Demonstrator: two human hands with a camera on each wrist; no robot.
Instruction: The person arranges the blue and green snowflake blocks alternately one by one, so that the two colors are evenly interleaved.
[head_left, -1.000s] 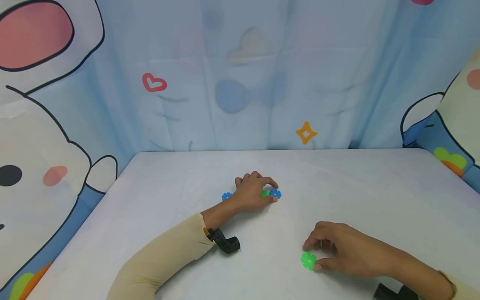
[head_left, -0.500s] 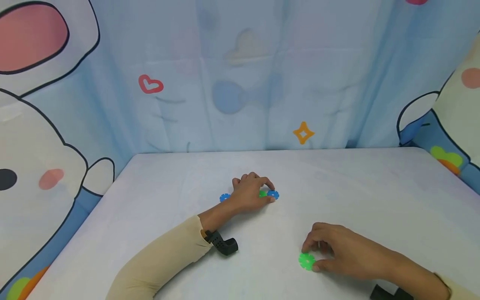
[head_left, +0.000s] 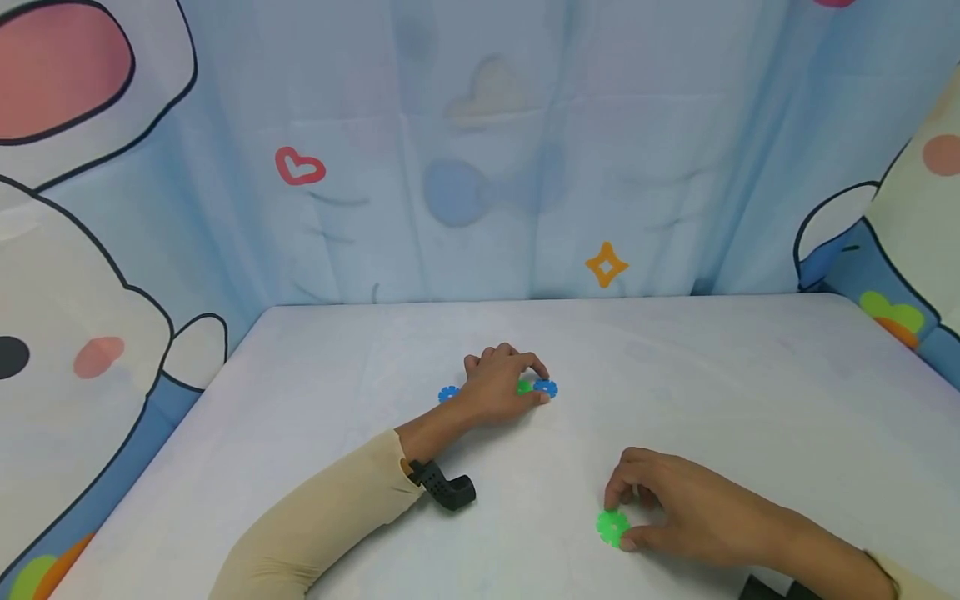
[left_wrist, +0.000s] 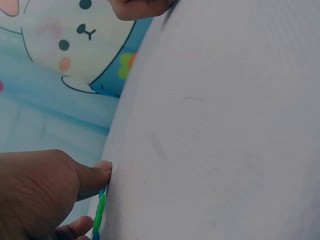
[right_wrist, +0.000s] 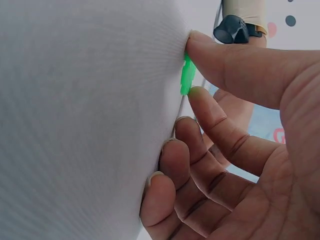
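My left hand (head_left: pixel 497 390) reaches to the middle of the white table, and its thumb and index finger pinch a blue notched disc (head_left: pixel 547 389). Against that disc lies a green notched disc (head_left: pixel 524 387), partly behind the hand. Another blue disc (head_left: pixel 447 393) shows left of the wrist; whatever lies between them is covered. In the left wrist view the green disc (left_wrist: pixel 99 212) appears edge-on, low on the cloth. Nearer and to the right, my right hand (head_left: pixel 697 508) holds a separate green notched disc (head_left: pixel 612 527) by its rim between thumb and index finger, on the table.
White cloth covers the table (head_left: pixel 360 350), whose far edge meets a blue cartoon curtain (head_left: pixel 495 242). Black wrist cameras, one on the left wrist (head_left: pixel 450 490) and one at the right (head_left: pixel 772 588), hang low beside the forearms.
The head view has shifted slightly. My right hand has brought its green disc a little nearer, its index finger now at the disc's top edge. The left hand keeps its place.
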